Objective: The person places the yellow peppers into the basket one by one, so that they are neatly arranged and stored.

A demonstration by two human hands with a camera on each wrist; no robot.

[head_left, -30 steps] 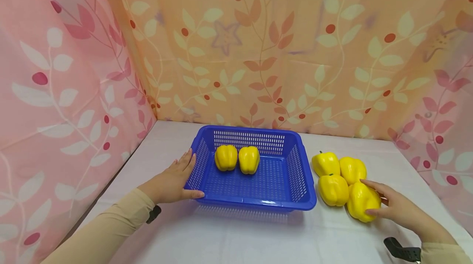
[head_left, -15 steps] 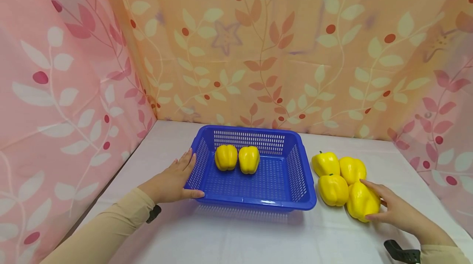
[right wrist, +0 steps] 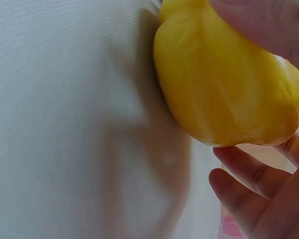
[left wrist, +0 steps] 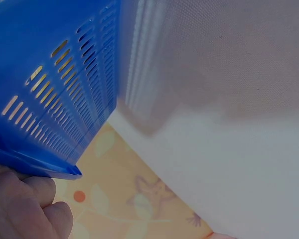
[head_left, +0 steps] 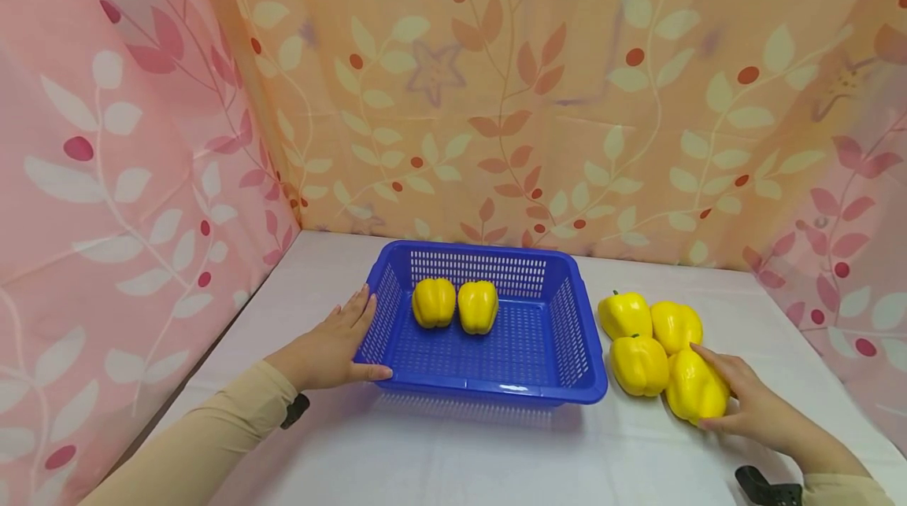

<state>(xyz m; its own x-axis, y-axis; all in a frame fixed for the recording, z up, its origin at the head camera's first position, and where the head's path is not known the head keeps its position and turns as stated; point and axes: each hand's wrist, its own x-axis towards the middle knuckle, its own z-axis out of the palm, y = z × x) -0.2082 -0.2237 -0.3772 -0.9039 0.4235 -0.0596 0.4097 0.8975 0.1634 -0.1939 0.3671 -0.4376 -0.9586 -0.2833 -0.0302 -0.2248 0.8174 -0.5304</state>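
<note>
A blue slotted plastic basket [head_left: 496,389] stands on the white cloth with two yellow bell peppers [head_left: 434,303] inside, near its back left. My left hand [head_left: 333,345] rests along the basket's left rim, fingers extended and thumb on the front corner; the left wrist view shows fingers at the basket's edge [left wrist: 40,169]. At the right, my right hand [head_left: 761,404] holds the nearest yellow bell pepper [head_left: 694,386] of a group, with the thumb on its near side and a fingertip at its top. This pepper [right wrist: 224,79] still sits on the cloth between thumb and fingers.
Several more yellow bell peppers [head_left: 639,364] lie close together, touching the held one, right of the basket. White cloth [head_left: 453,459] covers the table. Floral curtains [head_left: 496,97] hang behind and at both sides.
The right hand's thumb has shifted slightly down and left along the pepper's lower side, the fingers closing nearer to it. The left hand, basket and other peppers stay put.
</note>
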